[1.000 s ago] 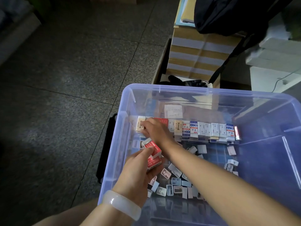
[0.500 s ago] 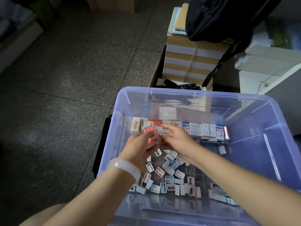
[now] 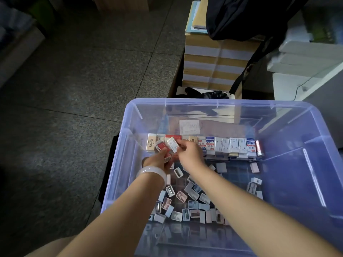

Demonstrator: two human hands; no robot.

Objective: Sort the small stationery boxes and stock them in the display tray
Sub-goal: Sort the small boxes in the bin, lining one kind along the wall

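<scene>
A clear bluish plastic bin [image 3: 118, 164] holds the stock. Along its far wall stands a row of small upright boxes [image 3: 228, 147], cream and red at the left, white and blue to the right. Loose small sharpener-like boxes [image 3: 187, 203] lie scattered on the bin floor. My left hand [image 3: 157, 161], a pale bangle on its wrist, grips a small stack of red-and-white boxes [image 3: 161, 147]. My right hand [image 3: 189, 152] pinches a white box [image 3: 172, 144] right above that stack, near the row's left end.
A stack of brown-and-white cartons [image 3: 209, 58] with folders on top stands behind the bin. A black bag [image 3: 250, 17] hangs over it, and a black glove [image 3: 207, 94] lies at its base. Grey tiled floor [image 3: 74, 80] spreads to the left.
Both hands have lifted toward the left end of the row. My right hand now pinches a white box at the top of the stack in my left hand.
</scene>
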